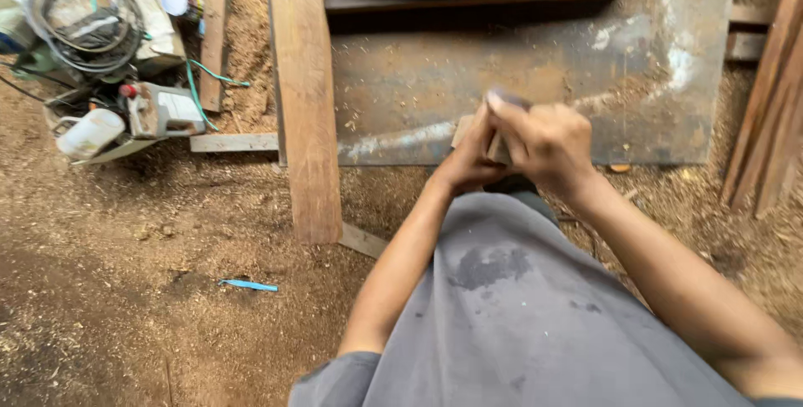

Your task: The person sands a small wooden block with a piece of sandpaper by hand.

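Both my hands meet in front of me over the edge of a dusty dark board lying on the floor. My left hand and my right hand are closed together around a small light wooden piece, mostly hidden by the fingers. A blurred dark tip sticks up above my right hand's fingers; what it is cannot be told. My grey shirt fills the lower middle of the view.
A long brown plank lies lengthwise left of my hands. A power tool, a white cup and coiled cables sit at upper left. Planks lean at the right edge. Sawdust covers the floor; a blue strip lies there.
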